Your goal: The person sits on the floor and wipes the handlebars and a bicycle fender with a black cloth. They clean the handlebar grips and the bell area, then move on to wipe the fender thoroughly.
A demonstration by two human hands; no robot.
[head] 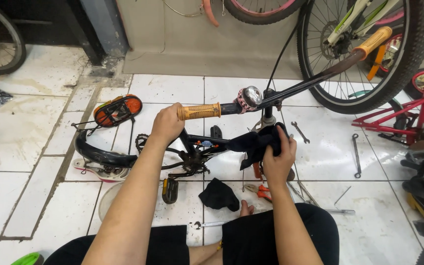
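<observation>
Here, a seated person works on a small bicycle lying on a tiled floor (182, 88).

Nearest, a spare black cloth (218, 195) lies by orange pliers (260, 191). The right hand (278, 159) is clamped on a black rag (256, 142) against the frame below the stem; the left hand (167, 123) is closed around the orange grip (199, 111), bracing the handlebar (300, 88). A firm brace likely helps wiping. Beyond, wrenches (300, 132) and a large wheel (369, 49).

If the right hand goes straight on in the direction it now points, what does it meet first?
The right hand already presses a black cloth against the bicycle frame. Going straight on, up and away, it would probably meet the handlebar stem first, though depth is unclear.
</observation>
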